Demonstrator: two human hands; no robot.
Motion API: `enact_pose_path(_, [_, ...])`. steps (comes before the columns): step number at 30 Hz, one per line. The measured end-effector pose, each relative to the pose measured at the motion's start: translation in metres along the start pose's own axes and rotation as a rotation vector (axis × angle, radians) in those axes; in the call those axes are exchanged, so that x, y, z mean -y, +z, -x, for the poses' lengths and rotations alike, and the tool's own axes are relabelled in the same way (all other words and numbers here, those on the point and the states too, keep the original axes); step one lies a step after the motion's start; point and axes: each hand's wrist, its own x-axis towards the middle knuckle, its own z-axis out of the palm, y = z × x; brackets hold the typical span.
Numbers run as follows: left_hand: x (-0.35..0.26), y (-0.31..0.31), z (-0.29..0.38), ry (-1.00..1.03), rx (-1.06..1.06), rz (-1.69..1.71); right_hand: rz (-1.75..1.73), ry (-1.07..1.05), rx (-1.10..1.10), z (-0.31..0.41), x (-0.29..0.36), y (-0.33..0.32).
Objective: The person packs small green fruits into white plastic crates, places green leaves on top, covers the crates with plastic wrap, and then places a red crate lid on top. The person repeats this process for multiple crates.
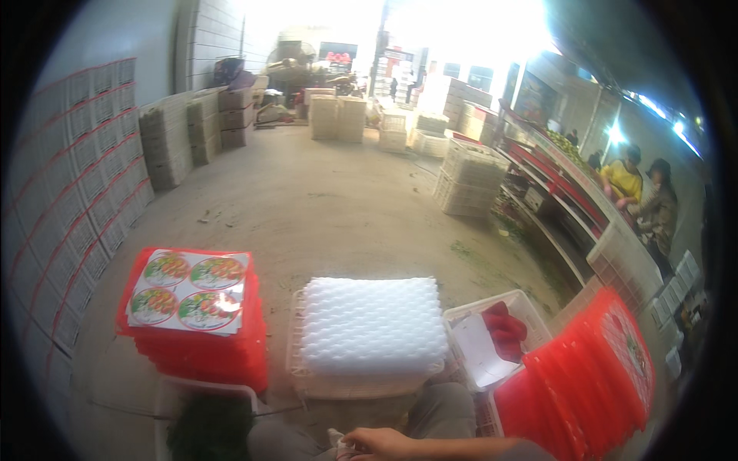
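Note:
My right hand (380, 444) reaches in low at the bottom edge, over my lap. Its fingers are closed around a small whitish item (339, 441), too blurred to name. My left hand is out of view. Just beyond my knees a pile of white dimpled foam sheets (372, 322) lies on an upturned-looking pale plastic crate (346, 387). To its left, a sheet of round printed stickers (185, 291) tops a stack of red plastic pieces (207, 357). Another red stack (568, 383) leans at the right, a printed round label on its end.
A pale crate (539, 311) holds red cloth (504, 331) and white paper. Dark green material fills a bin (253, 397) at lower left. Stacked crates (86, 173) line the left wall. Two people (622, 178) stand by a long sorting line (553, 155) at right.

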Motion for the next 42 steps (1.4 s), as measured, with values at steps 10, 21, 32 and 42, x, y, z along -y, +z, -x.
enact_pose_path(10, [-0.009,0.029,-0.056,-0.579,0.700,-0.104,0.063,-0.105,-0.182,0.053,-0.096,0.009])
enact_pose_path(21, [-0.015,0.046,-0.226,-0.446,0.757,0.034,-0.181,0.561,0.540,0.039,-0.069,-0.064])
enact_pose_path(32, [-0.232,0.033,-0.363,-0.309,0.835,-0.004,-0.716,0.792,0.122,0.032,0.016,-0.268])
enact_pose_path(42, [-0.400,0.065,-0.427,0.003,1.006,-0.070,-1.574,0.872,-0.869,0.053,0.058,-0.325])
